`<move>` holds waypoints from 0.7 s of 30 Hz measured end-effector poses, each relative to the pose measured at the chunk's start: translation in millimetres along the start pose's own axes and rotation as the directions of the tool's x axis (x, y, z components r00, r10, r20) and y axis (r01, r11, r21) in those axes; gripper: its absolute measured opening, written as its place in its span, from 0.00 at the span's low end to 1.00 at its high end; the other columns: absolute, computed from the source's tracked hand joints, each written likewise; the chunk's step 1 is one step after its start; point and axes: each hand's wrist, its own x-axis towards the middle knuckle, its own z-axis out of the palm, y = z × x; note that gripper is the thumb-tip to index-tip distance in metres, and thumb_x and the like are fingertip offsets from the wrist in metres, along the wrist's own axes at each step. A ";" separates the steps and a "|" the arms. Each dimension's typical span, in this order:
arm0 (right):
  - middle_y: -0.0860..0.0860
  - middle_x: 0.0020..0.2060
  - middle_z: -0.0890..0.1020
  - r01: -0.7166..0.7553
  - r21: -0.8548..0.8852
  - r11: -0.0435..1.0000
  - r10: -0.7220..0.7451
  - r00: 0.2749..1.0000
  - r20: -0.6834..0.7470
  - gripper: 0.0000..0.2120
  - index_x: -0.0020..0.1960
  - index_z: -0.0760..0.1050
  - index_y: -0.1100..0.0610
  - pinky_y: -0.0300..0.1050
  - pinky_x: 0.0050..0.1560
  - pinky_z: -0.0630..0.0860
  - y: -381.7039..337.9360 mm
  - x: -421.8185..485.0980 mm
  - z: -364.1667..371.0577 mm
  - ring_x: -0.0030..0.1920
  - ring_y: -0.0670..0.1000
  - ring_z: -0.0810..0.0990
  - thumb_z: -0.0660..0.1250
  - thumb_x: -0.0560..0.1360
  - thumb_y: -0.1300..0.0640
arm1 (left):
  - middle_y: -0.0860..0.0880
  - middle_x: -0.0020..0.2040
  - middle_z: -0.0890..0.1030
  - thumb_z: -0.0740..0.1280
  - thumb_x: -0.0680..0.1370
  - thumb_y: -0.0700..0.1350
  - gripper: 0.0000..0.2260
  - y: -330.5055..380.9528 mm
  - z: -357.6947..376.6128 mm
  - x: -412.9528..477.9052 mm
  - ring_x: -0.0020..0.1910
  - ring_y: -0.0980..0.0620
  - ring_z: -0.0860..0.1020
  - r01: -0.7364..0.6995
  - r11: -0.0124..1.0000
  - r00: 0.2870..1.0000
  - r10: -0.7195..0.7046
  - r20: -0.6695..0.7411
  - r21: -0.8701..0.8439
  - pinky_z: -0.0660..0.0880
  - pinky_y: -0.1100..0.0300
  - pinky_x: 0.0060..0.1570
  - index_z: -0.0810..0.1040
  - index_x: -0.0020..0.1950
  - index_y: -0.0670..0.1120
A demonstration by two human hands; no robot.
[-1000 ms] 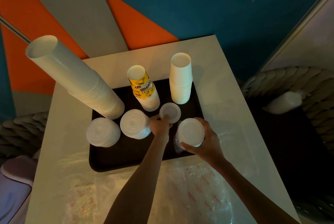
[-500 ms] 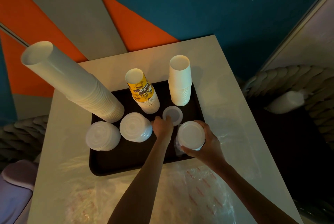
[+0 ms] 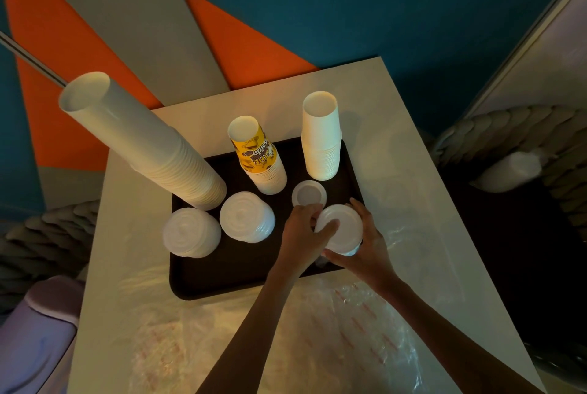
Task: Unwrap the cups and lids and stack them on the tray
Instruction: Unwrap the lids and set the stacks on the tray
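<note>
i see my right hand point(image 3: 368, 244) cupping a short stack of smooth round white plastic lids point(image 3: 344, 227) at centre frame, on the matte black rectangular tray point(image 3: 228, 276); my left hand point(image 3: 303, 230) pinches its top.

- Black rectangular plastic tray point(image 3: 222, 279) flat on pale square tabletop point(image 3: 397, 146).
- At tray's far left, tall leaning stack of white paper cups point(image 3: 143, 146); beside it, yellow printed cup topping a white cup stack point(image 3: 257, 155); further right, shorter white cup stack point(image 3: 320, 136).
- Nearer, left lid stack of translucent white plastic point(image 3: 191, 231), just beside second lid stack point(image 3: 247, 216).
- Single white lid point(image 3: 309, 194) flat on tray.
- Right grip point(image 3: 368, 247) curled round small lid stack point(image 3: 344, 231) at tray's near right; left grip point(image 3: 301, 231) pinching its top edge, thumb across the top.
- Crumpled clear plastic wrap with red print point(image 3: 349, 330) on tabletop's near side.
</note>
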 end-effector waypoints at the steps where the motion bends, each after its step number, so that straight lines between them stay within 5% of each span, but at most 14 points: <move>1: 0.56 0.58 0.78 0.005 -0.008 1.000 -0.005 1.000 -0.004 0.44 0.69 0.59 0.57 0.38 0.52 0.76 0.9 -1.0 0.4 0.57 0.46 0.74 0.71 0.61 0.37 | 0.48 0.56 0.76 0.70 0.75 0.49 0.19 -0.3 1.4 -2.3 0.50 0.56 0.75 -0.014 1.000 1.000 0.014 0.006 0.025 0.72 0.68 0.49 0.75 0.63 0.44; 8: 0.54 0.55 0.80 -0.001 0.022 1.000 0.001 1.000 0.015 0.37 0.65 0.65 0.54 0.23 0.55 0.69 3.3 -1.7 1.3 0.57 0.40 0.73 0.71 0.62 0.37 | 0.47 0.57 0.76 0.70 0.75 0.47 0.16 2.4 6.7 -9.0 0.49 0.58 0.72 -0.045 0.996 0.995 0.051 -0.083 0.073 0.68 0.68 0.50 0.76 0.62 0.44; 12: 0.57 0.54 0.80 0.007 0.002 1.000 -0.007 1.000 0.000 0.39 0.64 0.66 0.56 0.38 0.53 0.75 6.0 -2.3 1.5 0.54 0.47 0.76 0.71 0.61 0.36 | 0.47 0.57 0.76 0.70 0.75 0.47 0.16 4.0 8.1 -12.6 0.49 0.58 0.72 -0.063 0.995 0.989 0.073 -0.131 0.076 0.69 0.68 0.50 0.76 0.61 0.44; 21: 0.57 0.57 0.79 -0.046 0.085 0.995 0.043 0.998 0.045 0.41 0.66 0.67 0.57 0.42 0.52 0.77 1.6 -3.9 -2.6 0.56 0.49 0.76 0.71 0.60 0.36 | 0.53 0.52 0.77 0.70 0.75 0.44 0.10 8.9 -5.0 -7.8 0.51 0.56 0.76 0.111 0.973 0.994 -0.105 0.037 -0.203 0.74 0.67 0.47 0.74 0.55 0.47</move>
